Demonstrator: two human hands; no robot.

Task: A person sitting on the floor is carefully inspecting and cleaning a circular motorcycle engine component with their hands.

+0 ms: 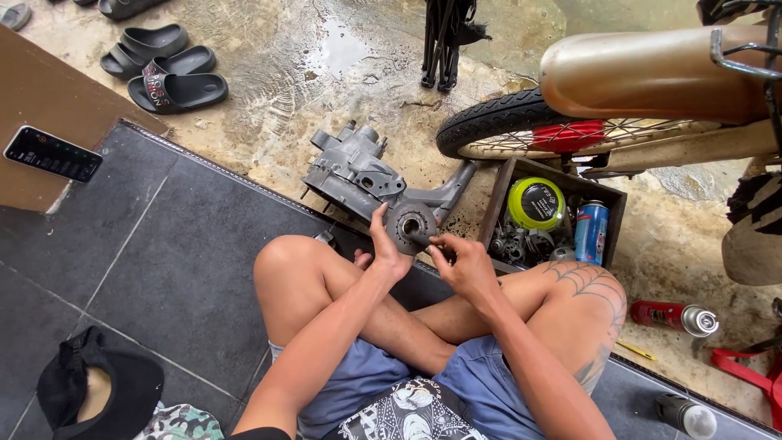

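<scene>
The left hand (383, 248) is gripping a round grey metal disc (410, 222) above the crossed legs, while the right hand (464, 262) is closing its fingers on a small dark tool at the disc's centre, mostly hidden. Just beyond, a grey engine casing (358, 175) is lying on wet concrete. A wooden box (498, 191) is holding a green-lidded tin (535, 203) and blue spray can (592, 231); a red can (672, 316) is lying nearby.

The round part (410, 222) is dull grey metal, like the matt cast engine case (356, 173) just behind it. Beside the case, the floor tiles (163, 253) look smooth dark stone, the concrete (326, 81) rough and wet. The crate (498, 195) right of it is worn wood.
</scene>
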